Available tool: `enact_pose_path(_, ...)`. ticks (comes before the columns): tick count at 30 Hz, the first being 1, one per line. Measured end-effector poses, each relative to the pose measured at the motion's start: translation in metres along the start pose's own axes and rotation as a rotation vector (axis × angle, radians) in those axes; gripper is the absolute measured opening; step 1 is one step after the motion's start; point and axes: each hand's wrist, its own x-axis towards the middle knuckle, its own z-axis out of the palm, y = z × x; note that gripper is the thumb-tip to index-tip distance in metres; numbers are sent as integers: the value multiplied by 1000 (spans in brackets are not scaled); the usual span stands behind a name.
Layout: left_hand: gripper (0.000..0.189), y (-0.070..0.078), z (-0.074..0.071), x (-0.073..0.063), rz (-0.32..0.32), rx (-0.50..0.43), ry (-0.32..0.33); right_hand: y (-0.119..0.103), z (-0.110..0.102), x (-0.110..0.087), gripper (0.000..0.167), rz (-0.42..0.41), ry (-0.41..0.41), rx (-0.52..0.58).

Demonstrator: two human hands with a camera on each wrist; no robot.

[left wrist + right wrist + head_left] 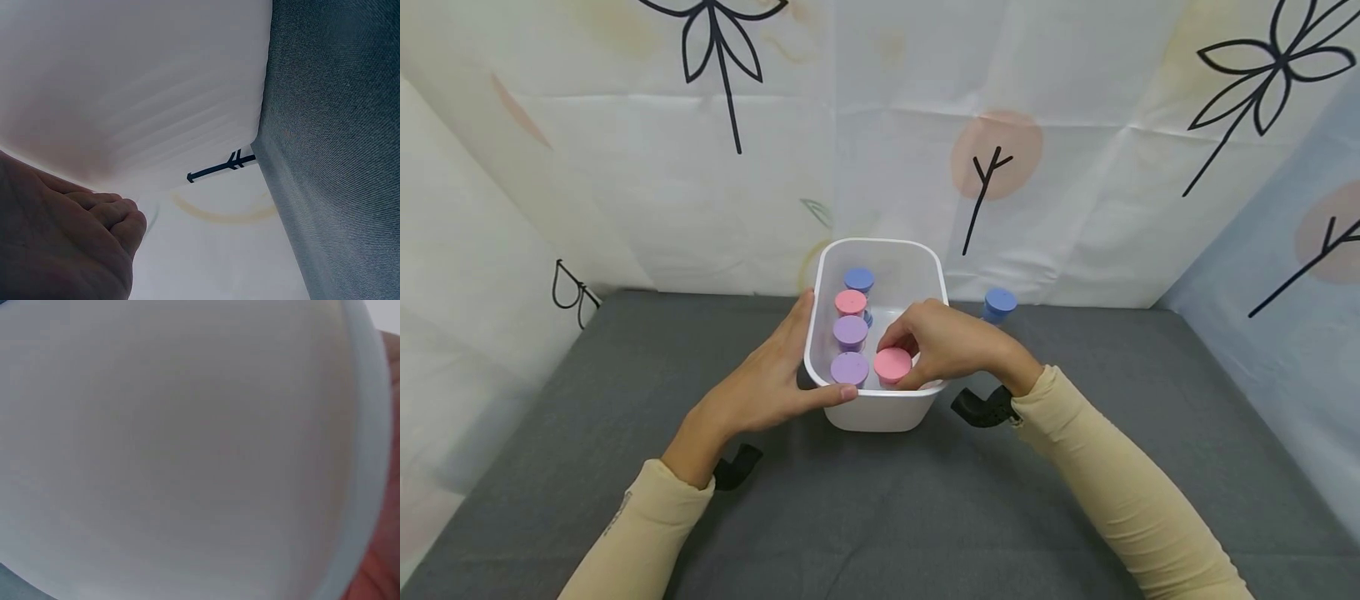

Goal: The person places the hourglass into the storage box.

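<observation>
A white plastic bin [880, 414] stands on the table near the back wall. Its near left corner is held by my left hand [782, 375], with the thumb over the front rim and the fingers along the outer left wall. Inside the bin, my right hand [951, 342] pinches a small pink-lidded container [892, 365] near the front right. Along the bin's left side stand a blue-lidded container [859, 280], a pink-lidded container [851, 302] and two purple-lidded containers, one behind [850, 332] the other. Another blue piece shows partly hidden between them. The bin's wall fills most of both wrist views.
Outside the bin, to its right, a blue-lidded container [1000, 303] stands on the table, partly behind my right hand. Dark grey cloth covers the table [880, 517]. Patterned white fabric [887, 150] hangs at the back and sides. Black straps cross both wrists.
</observation>
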Motion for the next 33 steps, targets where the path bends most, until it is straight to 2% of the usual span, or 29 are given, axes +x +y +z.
enact_pose_path(4, 120, 0, 0, 0, -3, -2, 2, -1, 2, 1, 20, 10, 18, -8)
enact_pose_path(9, 119, 0, 0, 1, 4, -2, 7, -2, 5, 2, 27, 27, 46, -76)
enact_pose_path(14, 117, -1, 0, 1, 27, -7, 12, -2, 7, 2, 25, 30, 69, -134)
enact_pose_path(18, 117, 0, 0, 1, 27, -5, 9, -3, 8, 1, 27, 33, 75, -140)
enact_pose_path(22, 119, 0, 0, 1, 18, -7, 6, -5, 7, -4, 34, 36, 83, -95)
enact_pose_path(25, 118, 0, 0, 0, 20, -9, 8, -5, 6, -9, 39, 39, 122, -49)
enact_pose_path(29, 117, 0, 0, 1, 39, -5, 19, -2, 9, -19, 45, 58, 241, 61)
enact_pose_path(33, 117, -1, 1, 2, 48, -5, 25, 3, 13, -31, 50, 66, 403, 236)
